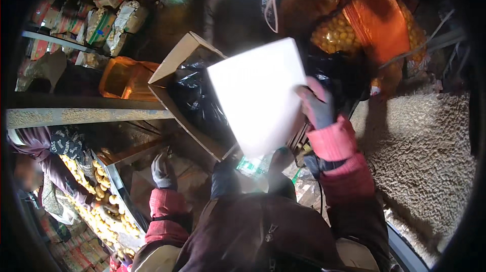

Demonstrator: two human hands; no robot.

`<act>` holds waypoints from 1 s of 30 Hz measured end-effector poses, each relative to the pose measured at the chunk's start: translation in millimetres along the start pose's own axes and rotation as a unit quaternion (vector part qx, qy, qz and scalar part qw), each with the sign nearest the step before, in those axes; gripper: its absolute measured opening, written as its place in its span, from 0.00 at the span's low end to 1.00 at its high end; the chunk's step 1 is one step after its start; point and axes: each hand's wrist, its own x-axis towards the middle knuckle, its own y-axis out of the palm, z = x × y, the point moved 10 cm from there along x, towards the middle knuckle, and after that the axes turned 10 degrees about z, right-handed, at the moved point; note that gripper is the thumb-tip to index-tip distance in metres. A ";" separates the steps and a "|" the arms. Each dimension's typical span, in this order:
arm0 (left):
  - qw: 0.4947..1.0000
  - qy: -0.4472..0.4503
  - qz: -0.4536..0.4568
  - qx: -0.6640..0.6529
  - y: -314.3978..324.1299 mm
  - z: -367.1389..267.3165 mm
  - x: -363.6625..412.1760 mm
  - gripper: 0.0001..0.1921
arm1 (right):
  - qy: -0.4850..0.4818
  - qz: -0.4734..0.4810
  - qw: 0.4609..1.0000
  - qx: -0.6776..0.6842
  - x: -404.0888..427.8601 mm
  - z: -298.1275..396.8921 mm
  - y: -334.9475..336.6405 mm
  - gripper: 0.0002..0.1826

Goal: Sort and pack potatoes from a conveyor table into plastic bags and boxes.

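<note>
My gloved right hand (317,103) grips the right edge of a bright white sheet (258,93). Glare hides whether the sheet is paper or foam. It is tilted in front of me and covers part of an open cardboard box (172,110) with its flaps up. Black plastic film (197,97) lines the box's inside. Low on the left, my gloved left hand (163,171) is apart from the box and sheet, its fingers spread with nothing visible in them. Below the sheet, a clear plastic piece with green print (252,165) shows between my legs.
At left, a person's sleeved arm (64,177) reaches over a table of yellow, potato-like produce (110,211). A metal rail (91,118) runs towards the box. Orange mesh bags (379,21) stand at upper right, a rough pale surface (421,150) at right, and cartons (100,25) at upper left.
</note>
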 end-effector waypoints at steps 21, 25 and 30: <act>0.929 0.334 0.155 0.027 41.3 -38.8 246.1 0.28 | 0.128 0.081 0.708 -0.690 216.3 -145.8 318.0 0.25; 0.902 0.363 0.201 0.119 98.3 -97.2 270.3 0.29 | 0.083 0.170 0.722 -0.666 223.6 -174.0 296.3 0.30; 0.907 0.178 0.356 0.138 184.7 -47.9 279.6 0.30 | -0.143 0.004 0.840 -0.523 143.8 -32.8 281.2 0.22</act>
